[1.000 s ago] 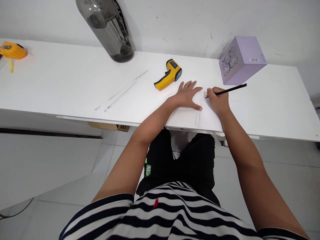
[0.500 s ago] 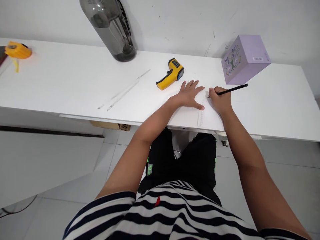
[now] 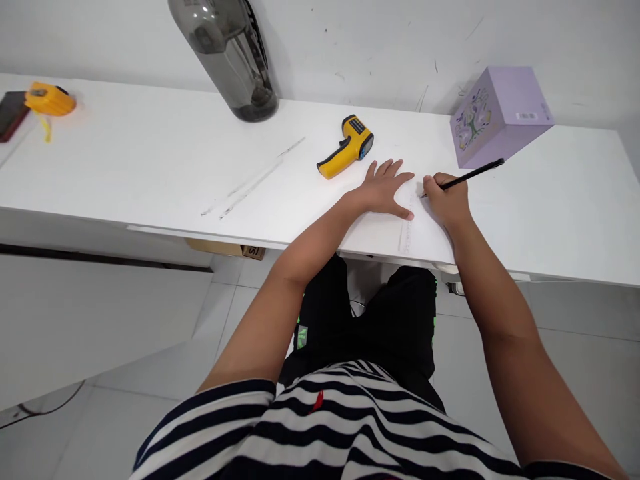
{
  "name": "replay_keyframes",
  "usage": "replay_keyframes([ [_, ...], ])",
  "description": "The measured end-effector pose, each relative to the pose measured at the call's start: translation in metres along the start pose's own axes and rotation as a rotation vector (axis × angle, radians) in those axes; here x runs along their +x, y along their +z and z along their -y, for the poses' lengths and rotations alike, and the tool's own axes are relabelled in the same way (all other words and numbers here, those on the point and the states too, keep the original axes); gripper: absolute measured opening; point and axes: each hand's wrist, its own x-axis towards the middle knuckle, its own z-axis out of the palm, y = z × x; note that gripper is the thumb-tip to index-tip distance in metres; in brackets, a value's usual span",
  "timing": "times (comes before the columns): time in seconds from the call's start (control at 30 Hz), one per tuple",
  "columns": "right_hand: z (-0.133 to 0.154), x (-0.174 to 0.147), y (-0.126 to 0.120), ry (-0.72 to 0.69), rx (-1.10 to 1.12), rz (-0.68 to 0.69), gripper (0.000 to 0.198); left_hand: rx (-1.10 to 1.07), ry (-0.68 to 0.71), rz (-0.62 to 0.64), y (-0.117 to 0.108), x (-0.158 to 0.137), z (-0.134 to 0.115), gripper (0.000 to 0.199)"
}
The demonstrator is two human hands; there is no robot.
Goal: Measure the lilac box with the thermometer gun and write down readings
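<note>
My right hand (image 3: 451, 200) is closed round a slim black pen (image 3: 473, 175), its tip down at a white notebook page (image 3: 427, 233). A spiral binding runs along the page's left part. Spread flat, my left hand (image 3: 385, 190) rests on the notebook's left side with fingers apart. Just beyond the left fingers lies a yellow and black infrared thermometer (image 3: 347, 148), on its side and untouched. Any writing on the page is too faint to make out.
A grey water bottle (image 3: 233, 63) stands at the wall. To the right is a lilac box (image 3: 505, 117). An orange tape measure (image 3: 50, 100) lies far left beside a dark object (image 3: 13, 115). The white table (image 3: 150, 160) has dark smudges and a near edge by my legs.
The whole view has shifted slightly, so things appear a little further right. Both hands keep nearly the same place, and the pen's upper end has tilted up a bit.
</note>
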Motion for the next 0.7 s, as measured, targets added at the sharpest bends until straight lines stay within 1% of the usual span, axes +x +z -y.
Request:
replay_keyframes([
  [0.1,0.002,0.0,0.0,-0.001,0.041,-0.037,0.049,-0.017,0.009,-0.01,0.001,0.001,0.001,0.115],
  [0.2,0.004,-0.001,0.001,-0.037,0.08,-0.083,0.049,-0.003,0.006,-0.006,0.001,0.0,0.0,0.115],
  [0.27,0.003,0.0,0.002,-0.059,0.042,-0.138,0.047,0.007,0.0,-0.001,0.0,-0.002,-0.001,0.116],
  [0.37,-0.006,0.004,0.005,-0.099,-0.08,-0.241,0.033,-0.006,-0.01,-0.038,-0.004,-0.005,-0.002,0.113],
  [0.4,-0.01,0.006,0.007,-0.105,-0.112,-0.258,0.03,-0.014,-0.014,-0.067,-0.005,-0.005,-0.002,0.11],
  [0.43,-0.015,0.008,0.008,-0.1,-0.136,-0.262,0.033,-0.019,-0.018,-0.106,-0.006,-0.006,-0.002,0.103],
  [0.5,-0.025,0.013,0.012,-0.064,-0.171,-0.252,0.04,-0.014,-0.029,-0.208,-0.008,-0.006,-0.002,0.085],
  [0.57,-0.034,0.018,0.015,-0.035,-0.201,-0.241,0.042,0.006,-0.048,-0.31,-0.007,-0.005,-0.003,0.067],
  [0.6,-0.037,0.019,0.017,-0.026,-0.209,-0.236,0.043,0.022,-0.061,-0.343,-0.006,-0.004,-0.002,0.061],
  [0.63,-0.038,0.021,0.018,-0.017,-0.214,-0.229,0.044,0.039,-0.076,-0.357,-0.005,-0.003,-0.002,0.058],
  [0.7,-0.037,0.021,0.018,-0.006,-0.217,-0.211,0.046,0.074,-0.104,-0.338,-0.001,-0.001,-0.001,0.054],
])
